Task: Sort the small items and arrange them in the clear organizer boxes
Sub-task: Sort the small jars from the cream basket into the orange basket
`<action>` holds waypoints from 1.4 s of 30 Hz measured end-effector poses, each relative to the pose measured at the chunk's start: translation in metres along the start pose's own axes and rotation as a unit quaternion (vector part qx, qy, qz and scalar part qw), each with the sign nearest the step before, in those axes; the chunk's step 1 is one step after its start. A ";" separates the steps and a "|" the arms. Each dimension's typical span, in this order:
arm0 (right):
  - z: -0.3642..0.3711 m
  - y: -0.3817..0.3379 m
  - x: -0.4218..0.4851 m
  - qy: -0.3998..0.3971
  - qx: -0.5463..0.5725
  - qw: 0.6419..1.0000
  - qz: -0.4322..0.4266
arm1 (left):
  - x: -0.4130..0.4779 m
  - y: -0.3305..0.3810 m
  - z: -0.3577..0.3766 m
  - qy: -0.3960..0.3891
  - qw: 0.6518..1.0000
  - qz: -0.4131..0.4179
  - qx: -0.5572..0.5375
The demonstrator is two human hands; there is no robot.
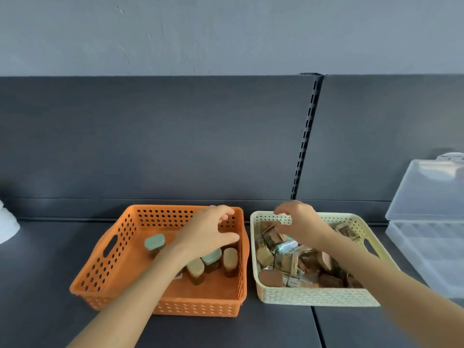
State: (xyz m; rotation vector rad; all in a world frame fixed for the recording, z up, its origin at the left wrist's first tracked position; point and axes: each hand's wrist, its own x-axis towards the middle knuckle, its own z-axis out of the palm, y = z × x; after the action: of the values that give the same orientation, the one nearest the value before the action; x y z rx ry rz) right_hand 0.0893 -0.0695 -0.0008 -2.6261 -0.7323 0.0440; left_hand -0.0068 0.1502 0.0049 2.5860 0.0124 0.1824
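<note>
An orange perforated basket (115, 259) holds several small jars with green or tan lids (195, 270), one green-lidded jar (155, 243) standing apart. My left hand (208, 232) hovers over the basket's right side, fingers and thumb spread in a loose curve, holding nothing. To the right stands a cream woven basket (313, 296) full of small brown packets and blocks (286, 262). My right hand (298, 219) hangs above its far left part, fingers loosely curled downward, empty. A clear organizer box (426, 247) with its lid raised sits at the far right.
Both baskets rest on a dark grey shelf (37, 285) with a dark back panel and a slotted upright (305, 139). A white object (7, 224) shows at the left edge. A seam in the shelf (317, 327) runs below the cream basket.
</note>
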 end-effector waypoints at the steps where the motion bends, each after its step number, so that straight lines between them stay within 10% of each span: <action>1: -0.002 0.006 -0.005 -0.009 -0.007 1.000 0.002 | 0.004 0.006 0.006 -0.008 1.000 0.012 0.003; 14: 0.010 0.025 -0.048 -0.127 -0.087 0.988 -0.033 | 0.047 0.057 0.062 -0.080 0.977 0.112 0.163; 23: -0.012 0.038 -0.058 -0.006 0.131 0.991 0.017 | 0.047 0.068 0.075 -0.050 0.970 0.089 0.221; 42: -0.016 0.006 -0.041 0.101 0.261 0.958 0.060 | 0.015 0.041 0.028 0.086 0.996 0.020 -0.019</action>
State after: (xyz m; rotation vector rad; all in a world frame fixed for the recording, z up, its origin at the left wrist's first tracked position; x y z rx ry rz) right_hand 0.0592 -0.1009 0.0082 -2.1240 -0.4188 0.0027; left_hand 0.0108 0.1016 0.0039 2.5262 0.0204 0.4160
